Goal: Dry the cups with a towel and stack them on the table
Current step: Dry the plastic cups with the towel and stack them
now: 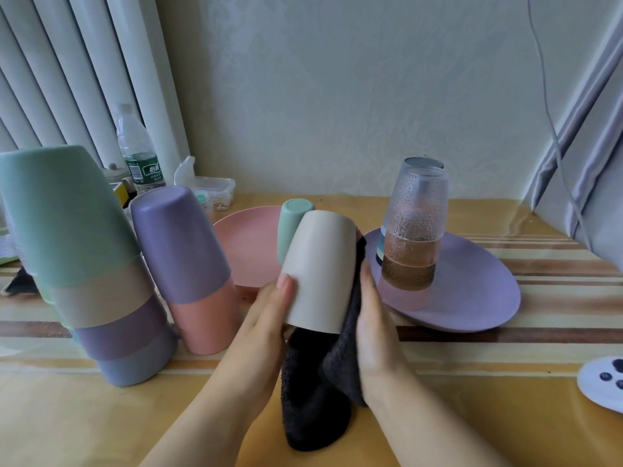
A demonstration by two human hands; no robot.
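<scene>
My left hand (pixel 269 315) grips a beige cup (pixel 318 267), held upside down above the table. A dark grey towel (pixel 320 382) hangs from under the cup and wraps its right side, where my right hand (pixel 374 318) holds the cloth against it. At the left stands a tall stack of inverted cups with a green cup (pixel 57 214) on top. Beside it a purple cup sits over a pink cup (pixel 182 244). A small green cup (pixel 291 227) stands inverted on the pink plate (pixel 246 244) behind the beige one. Stacked textured glasses (pixel 414 227) stand on the purple plate (pixel 472 284).
A water bottle (pixel 138 153) and a clear plastic box (pixel 215 190) stand at the back left by the curtain. A white object with dark dots (pixel 603 382) lies at the right edge. The striped yellow tablecloth (pixel 101 426) covers the table.
</scene>
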